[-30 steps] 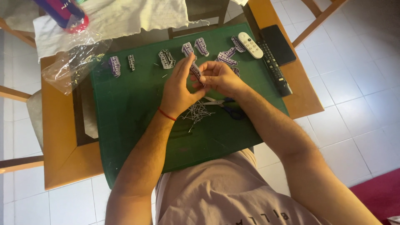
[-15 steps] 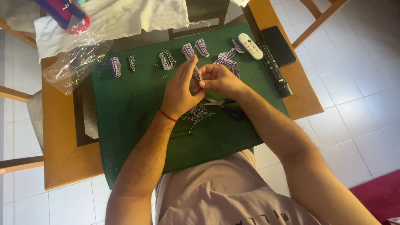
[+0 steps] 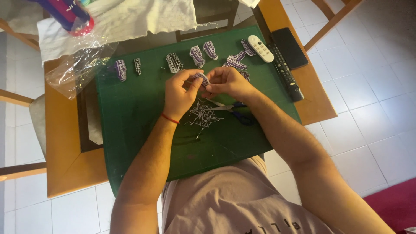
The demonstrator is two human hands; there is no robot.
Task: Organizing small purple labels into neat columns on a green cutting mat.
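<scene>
The person is sitting at a wooden table (image 3: 65, 143) with a green cutting mat (image 3: 134, 112) lying across it. Both hands are meeting over the mat's middle: the left hand (image 3: 180, 93) and the right hand (image 3: 227, 82) are each curling their fingertips closed on one small purple-and-white tag (image 3: 201, 78), pinching it between them just above the mat. Right beneath the hands, a heap of thin pale trimmings (image 3: 203, 116) is lying beside blue-handled scissors (image 3: 236, 112), which the right forearm is partly covering. Along the mat's far edge, more purple-and-white tags (image 3: 198, 55) are sitting in a loose row. A white remote (image 3: 260, 48), a long black remote (image 3: 286, 73) and a dark phone (image 3: 289, 47) are resting near the right side, and a crumpled clear plastic bag (image 3: 78, 67) is spilling over the left corner.
</scene>
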